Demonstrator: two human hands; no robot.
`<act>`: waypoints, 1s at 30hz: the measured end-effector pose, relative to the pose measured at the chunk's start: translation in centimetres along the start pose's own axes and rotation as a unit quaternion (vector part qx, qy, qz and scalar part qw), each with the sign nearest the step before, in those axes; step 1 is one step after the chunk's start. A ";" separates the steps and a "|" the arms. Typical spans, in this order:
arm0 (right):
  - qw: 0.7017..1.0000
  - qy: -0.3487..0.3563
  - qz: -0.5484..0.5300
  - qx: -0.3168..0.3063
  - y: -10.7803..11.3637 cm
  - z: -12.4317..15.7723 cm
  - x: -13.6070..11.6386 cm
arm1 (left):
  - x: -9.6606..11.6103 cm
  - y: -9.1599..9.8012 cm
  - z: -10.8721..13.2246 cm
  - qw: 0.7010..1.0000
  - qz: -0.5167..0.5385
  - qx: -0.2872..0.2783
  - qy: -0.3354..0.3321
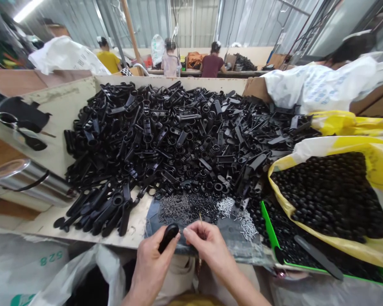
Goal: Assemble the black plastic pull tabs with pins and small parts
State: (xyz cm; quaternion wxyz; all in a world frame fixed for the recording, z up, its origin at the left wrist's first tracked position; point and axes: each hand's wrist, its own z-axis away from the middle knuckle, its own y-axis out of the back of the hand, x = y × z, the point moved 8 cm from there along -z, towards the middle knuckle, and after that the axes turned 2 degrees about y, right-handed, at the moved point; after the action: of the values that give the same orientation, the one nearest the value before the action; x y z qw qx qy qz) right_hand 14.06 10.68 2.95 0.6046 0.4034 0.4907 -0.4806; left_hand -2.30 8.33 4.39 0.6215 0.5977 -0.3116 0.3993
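My left hand (pixel 153 259) is closed round a dark, rounded black plastic piece (pixel 169 236), with the thumb and fingers on its sides. Close beside it, my right hand (pixel 207 242) is pinched, and a thin, metal-looking rod (pixel 201 219) sticks up from its fingers. Whether its fingertips also hold some small part is too small to tell. Just beyond both hands, a dark mat (pixel 210 227) bears small grey pins (pixel 175 206), tiny black pieces (pixel 206 205) and shiny silver pins (pixel 248 225).
A big heap of black plastic parts (pixel 172 123) fills the bench. Longer black pieces (pixel 107 212) lie at left, near a steel flask (pixel 32 180). At right, a yellow-white sack (pixel 287 168) of black balls stands by a green-edged tray (pixel 268 229). People (pixel 212 61) sit farther back.
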 end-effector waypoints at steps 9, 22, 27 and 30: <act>1.000 0.014 -0.002 -0.004 -1.1 -0.2 0.0 | -0.5 0.0 0.7 0.999 0.018 -0.003 0.030; 0.991 0.112 0.069 -0.022 -1.2 -0.2 -2.0 | -1.5 -0.1 0.0 0.985 0.155 -0.038 0.074; 0.998 0.051 0.013 -0.018 -1.2 -0.5 -0.4 | -1.3 0.0 -0.1 0.986 0.155 -0.023 0.061; 1.000 0.026 -0.001 -0.005 -1.2 -0.6 0.2 | -1.1 0.3 0.1 0.991 0.127 -0.002 0.043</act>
State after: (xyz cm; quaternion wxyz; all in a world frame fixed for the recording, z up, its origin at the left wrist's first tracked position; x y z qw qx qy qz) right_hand 12.77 11.00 2.58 0.5937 0.4120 0.5089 -0.4677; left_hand -3.03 8.07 3.61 0.5799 0.5345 -0.3585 0.4995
